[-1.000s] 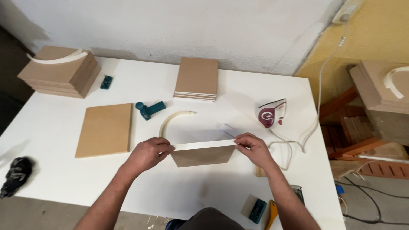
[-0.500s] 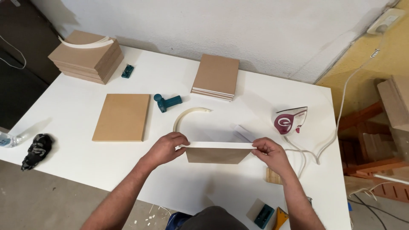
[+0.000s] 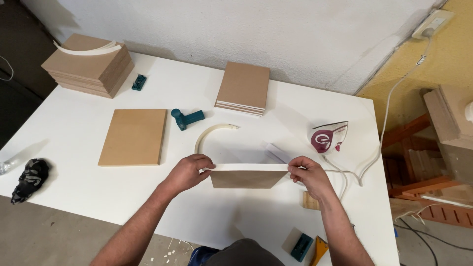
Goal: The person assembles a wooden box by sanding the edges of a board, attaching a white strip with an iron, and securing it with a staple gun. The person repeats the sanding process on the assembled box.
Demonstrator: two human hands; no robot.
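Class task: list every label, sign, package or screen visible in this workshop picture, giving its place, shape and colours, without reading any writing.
Round emblem on the iron: right side of the table, a dark red disc with a white mark on the white iron body.
No packages, signs or screens show elsewhere; the boards, the tools and the socket on the wall look plain.

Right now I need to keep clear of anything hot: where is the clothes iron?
The clothes iron stands on the white table toward its right edge, beyond the right hand.
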